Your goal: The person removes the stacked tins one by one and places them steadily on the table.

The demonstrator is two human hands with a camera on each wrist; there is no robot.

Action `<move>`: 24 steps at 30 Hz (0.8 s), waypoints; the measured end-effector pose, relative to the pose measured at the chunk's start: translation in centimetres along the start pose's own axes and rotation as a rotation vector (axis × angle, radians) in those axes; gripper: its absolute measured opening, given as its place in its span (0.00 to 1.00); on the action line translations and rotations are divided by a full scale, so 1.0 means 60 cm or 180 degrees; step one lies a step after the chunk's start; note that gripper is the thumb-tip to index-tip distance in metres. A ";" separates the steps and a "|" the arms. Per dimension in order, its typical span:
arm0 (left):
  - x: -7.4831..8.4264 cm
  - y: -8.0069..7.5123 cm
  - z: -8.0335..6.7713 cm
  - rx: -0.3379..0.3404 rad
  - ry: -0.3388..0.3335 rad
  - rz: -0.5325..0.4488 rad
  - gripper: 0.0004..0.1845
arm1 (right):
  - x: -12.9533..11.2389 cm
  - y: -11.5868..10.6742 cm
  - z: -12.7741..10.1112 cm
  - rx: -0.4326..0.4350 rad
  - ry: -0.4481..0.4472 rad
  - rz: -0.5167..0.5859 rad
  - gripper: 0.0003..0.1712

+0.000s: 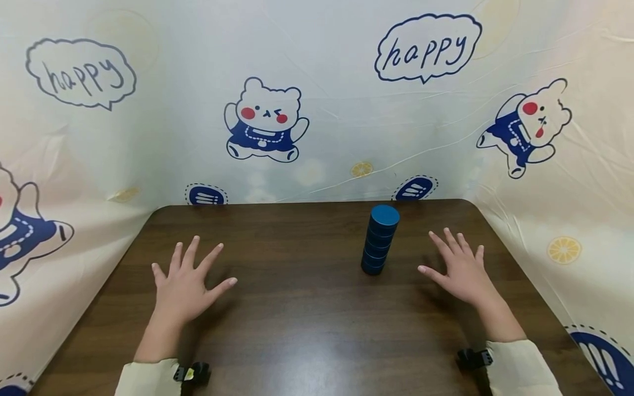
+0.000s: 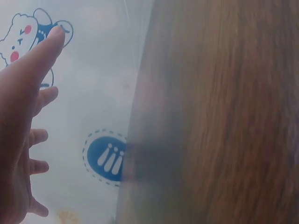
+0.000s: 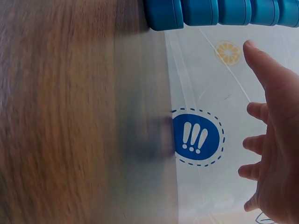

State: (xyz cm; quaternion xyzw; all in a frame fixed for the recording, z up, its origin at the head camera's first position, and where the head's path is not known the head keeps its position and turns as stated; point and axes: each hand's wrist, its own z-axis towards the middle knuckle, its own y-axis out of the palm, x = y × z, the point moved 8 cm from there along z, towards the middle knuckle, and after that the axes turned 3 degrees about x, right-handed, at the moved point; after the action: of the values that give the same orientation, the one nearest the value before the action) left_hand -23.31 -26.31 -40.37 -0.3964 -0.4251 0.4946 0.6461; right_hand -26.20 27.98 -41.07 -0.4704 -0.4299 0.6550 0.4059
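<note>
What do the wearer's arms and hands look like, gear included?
Bare left hand and bare right hand, no gloves or rings visible. Pale cream fabric left sleeve and matching right sleeve. Small black boxy left wrist camera with a yellow-green patch; similar black right wrist camera. No cables visible.

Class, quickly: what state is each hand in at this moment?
Left hand: open, fingers spread, holding nothing.
Right hand: open, fingers spread, holding nothing; the blue stack stands nearby, untouched.
</note>
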 end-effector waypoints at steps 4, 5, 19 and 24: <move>0.015 0.003 0.007 0.0008 0.0042 -0.0051 0.47 | -0.002 0.007 0.004 0.0061 -0.0059 0.0109 0.53; 0.019 0.005 0.009 0.0007 0.0051 -0.0068 0.47 | -0.003 0.008 0.005 0.0076 -0.0073 0.0135 0.53; 0.068 0.015 0.029 0.0129 0.0274 -0.0287 0.48 | -0.027 0.029 0.020 0.0036 -0.0296 0.0589 0.57; 0.089 0.019 0.043 0.0126 0.0354 -0.0369 0.47 | -0.031 0.036 0.022 -0.0020 -0.0291 0.0839 0.59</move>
State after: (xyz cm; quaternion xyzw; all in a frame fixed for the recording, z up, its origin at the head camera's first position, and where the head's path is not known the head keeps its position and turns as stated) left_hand -25.31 -20.64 -39.74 -0.3852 -0.4009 0.4419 0.7041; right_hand -27.32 25.33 -42.38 -0.4937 -0.3845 0.7221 0.2948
